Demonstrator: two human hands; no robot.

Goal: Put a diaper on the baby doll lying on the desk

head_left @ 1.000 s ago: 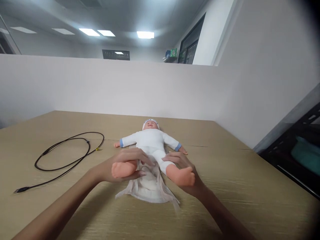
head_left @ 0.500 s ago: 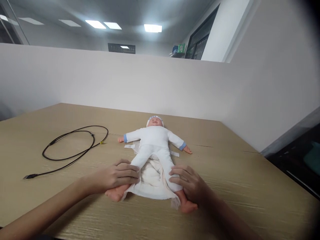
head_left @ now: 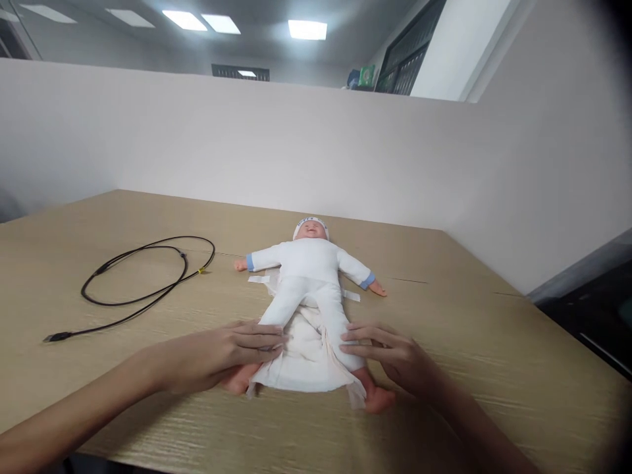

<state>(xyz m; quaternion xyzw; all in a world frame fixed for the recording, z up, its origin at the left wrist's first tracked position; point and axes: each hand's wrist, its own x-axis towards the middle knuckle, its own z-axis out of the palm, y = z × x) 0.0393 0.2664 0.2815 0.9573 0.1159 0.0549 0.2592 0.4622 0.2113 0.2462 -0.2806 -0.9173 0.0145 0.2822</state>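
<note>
Left hand point(head_left: 214, 359): fingers extended, laid over leg of doll point(head_left: 310, 260)
Right hand point(head_left: 407, 362): likewise, other leg
Diaper point(head_left: 303, 372): inside shows because legs lie parted

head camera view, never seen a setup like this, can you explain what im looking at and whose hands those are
There's no machine here, just a person's bare hands, seen by one camera worn on their head, looking forward and down. On the table, a doll lies on its back with an open diaper beneath it. The left hand and right hand each rest fingers on one leg; nothing looks lifted. A looped black cable lies to the left.
</note>
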